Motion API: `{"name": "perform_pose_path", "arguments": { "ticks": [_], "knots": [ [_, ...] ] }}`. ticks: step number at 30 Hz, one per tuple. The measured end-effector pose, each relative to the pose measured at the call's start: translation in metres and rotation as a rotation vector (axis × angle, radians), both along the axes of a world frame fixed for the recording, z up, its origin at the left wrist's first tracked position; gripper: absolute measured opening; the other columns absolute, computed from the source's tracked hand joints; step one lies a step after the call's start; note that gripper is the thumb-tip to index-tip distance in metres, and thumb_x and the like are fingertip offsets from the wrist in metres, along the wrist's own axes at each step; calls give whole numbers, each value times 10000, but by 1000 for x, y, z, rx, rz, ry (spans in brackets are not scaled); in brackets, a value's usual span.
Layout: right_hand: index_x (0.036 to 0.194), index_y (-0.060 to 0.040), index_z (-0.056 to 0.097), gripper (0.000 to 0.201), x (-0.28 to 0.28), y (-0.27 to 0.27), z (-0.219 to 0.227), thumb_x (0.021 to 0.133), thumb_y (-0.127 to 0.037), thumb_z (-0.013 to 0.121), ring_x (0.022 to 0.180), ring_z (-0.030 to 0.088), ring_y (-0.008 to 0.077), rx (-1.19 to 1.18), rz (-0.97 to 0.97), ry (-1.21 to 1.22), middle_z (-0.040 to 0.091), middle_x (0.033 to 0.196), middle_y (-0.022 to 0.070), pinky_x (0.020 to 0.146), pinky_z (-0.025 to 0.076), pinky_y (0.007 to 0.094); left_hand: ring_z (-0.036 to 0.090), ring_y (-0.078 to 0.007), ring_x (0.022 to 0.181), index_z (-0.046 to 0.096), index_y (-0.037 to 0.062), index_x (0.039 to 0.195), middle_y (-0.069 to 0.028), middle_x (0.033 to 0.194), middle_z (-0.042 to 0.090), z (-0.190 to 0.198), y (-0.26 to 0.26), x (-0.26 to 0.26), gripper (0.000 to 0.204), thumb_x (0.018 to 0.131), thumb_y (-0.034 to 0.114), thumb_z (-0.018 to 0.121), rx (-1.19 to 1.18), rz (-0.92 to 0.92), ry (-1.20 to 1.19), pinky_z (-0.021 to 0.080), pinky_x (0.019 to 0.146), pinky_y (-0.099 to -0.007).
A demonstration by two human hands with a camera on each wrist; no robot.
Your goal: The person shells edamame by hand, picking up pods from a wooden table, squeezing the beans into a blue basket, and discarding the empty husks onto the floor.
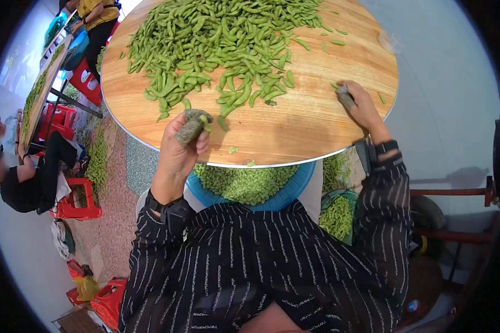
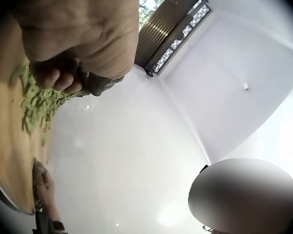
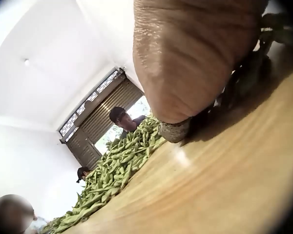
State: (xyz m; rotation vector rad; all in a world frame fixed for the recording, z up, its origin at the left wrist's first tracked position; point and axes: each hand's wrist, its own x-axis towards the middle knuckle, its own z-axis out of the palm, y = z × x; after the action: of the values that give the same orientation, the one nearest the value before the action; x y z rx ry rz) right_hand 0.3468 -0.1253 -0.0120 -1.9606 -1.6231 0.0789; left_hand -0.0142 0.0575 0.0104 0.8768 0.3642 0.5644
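The left hand, a rough grey cover on its thumb, pinches a green pod above the round table's near edge. In the left wrist view its fingers curl under the palm, and the pod is hidden. Low over the right side of the table, the right hand has a grey cover on a digit and pinches a pod whose green tip shows at its fingertips. The right wrist view shows this hand close to the wood, its fingertips mostly hidden.
A large heap of green pods covers the far left of the round table. Below the near edge, a blue basin holds shelled beans. Other people sit by a second table at left, near red stools.
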Motion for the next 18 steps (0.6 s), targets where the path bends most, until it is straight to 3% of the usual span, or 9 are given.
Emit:
{"name": "perform_pose_path", "arguments": {
  "ticks": [7, 9, 10, 12, 14, 16, 18],
  "knots": [
    [977, 19, 519, 226, -66, -146, 15, 769, -70, 532, 1021, 463, 317, -136, -224, -113, 523, 1022, 167, 885, 346, 344, 445, -136, 526, 515, 36, 960, -56, 675, 507, -12, -12, 4, 193, 809, 155, 526, -280, -60, -150, 356, 466, -238],
    [975, 10, 531, 212, -90, -165, 13, 769, -36, 534, 916, 520, 269, 45, -420, -16, 546, 942, 129, 808, 396, 321, 470, -137, 550, 512, 35, 970, -52, 687, 517, -15, -17, 7, 196, 811, 148, 526, -231, -65, -131, 374, 483, -233],
    [975, 10, 531, 212, -101, -165, 9, 769, -36, 534, 916, 520, 269, 42, -416, -16, 546, 942, 129, 808, 396, 321, 495, -139, 573, 509, 34, 980, -47, 698, 526, -15, -17, 8, 199, 813, 141, 526, -168, -68, -119, 391, 500, -228],
    [970, -4, 547, 199, -124, -151, 0, 772, -20, 535, 778, 552, 218, -29, -617, 480, 555, 853, 87, 698, 433, 289, 540, -133, 653, 506, 29, 977, -49, 760, 559, -20, -12, 6, 163, 819, 69, 508, -66, -85, -39, 438, 566, -234],
    [957, -18, 555, 192, -152, -113, 3, 765, -24, 552, 677, 557, 202, 115, -441, 456, 559, 802, 80, 613, 441, 269, 562, -123, 708, 504, 21, 970, -55, 819, 579, -22, -21, 12, 149, 822, 23, 491, 633, 89, 179, 462, 617, -239],
    [929, -35, 558, 187, -168, -79, 12, 743, -17, 568, 707, 563, 226, 64, -172, 254, 564, 833, 104, 627, 444, 280, 548, -117, 669, 505, 2, 957, -73, 783, 586, -25, -26, 12, 160, 798, -9, 496, 651, 99, 213, 449, 598, -239],
    [889, -50, 559, 176, -182, -44, 16, 718, -18, 588, 736, 567, 254, 116, 89, 280, 567, 865, 118, 634, 450, 297, 528, -114, 632, 513, -9, 948, -89, 715, 574, -29, -32, 7, 177, 771, -16, 510, 844, -80, 425, 425, 569, -230]
  ]
}}
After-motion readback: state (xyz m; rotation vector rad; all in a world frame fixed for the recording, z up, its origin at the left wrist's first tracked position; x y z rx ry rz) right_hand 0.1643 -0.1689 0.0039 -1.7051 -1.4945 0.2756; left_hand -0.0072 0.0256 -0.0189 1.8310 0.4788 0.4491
